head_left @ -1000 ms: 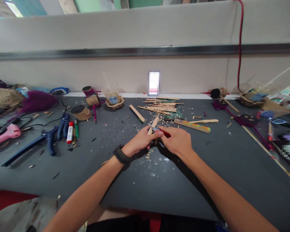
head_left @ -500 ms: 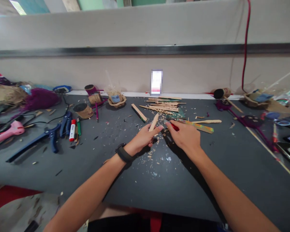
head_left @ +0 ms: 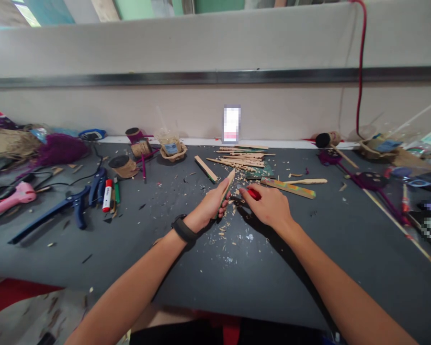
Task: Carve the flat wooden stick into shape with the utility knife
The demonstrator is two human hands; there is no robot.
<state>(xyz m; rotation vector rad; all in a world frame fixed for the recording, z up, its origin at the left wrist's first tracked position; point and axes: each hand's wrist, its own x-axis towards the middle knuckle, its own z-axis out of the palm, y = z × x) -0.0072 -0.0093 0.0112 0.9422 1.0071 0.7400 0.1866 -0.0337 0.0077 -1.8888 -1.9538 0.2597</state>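
My left hand (head_left: 211, 203) is closed around a pale wooden stick (head_left: 231, 176), its tapered end pointing up and away from me. To its right, my right hand (head_left: 273, 205) grips a red-handled cutter knife (head_left: 254, 193), most of it hidden by the fingers. The knife is a short way from the stick, apart from it. Wood shavings (head_left: 221, 234) lie scattered beneath both hands. Just beyond are a pile of carved sticks (head_left: 242, 160), a flat wooden strip (head_left: 206, 168), a colour-patterned strip (head_left: 290, 188) and a whittled stick (head_left: 311, 181).
On the left lie blue cutters (head_left: 77, 201), a red-capped marker (head_left: 107, 195), a pink glue gun (head_left: 14, 199) and twine spools (head_left: 124, 166). A plastic cup (head_left: 171, 145) and a lit phone (head_left: 232, 124) stand by the wall. Purple-wrapped pieces (head_left: 372, 182) are at the right.
My left hand has rolled the stick, so its green edge now shows. My right hand has moved slightly left and nearer to me with the knife.
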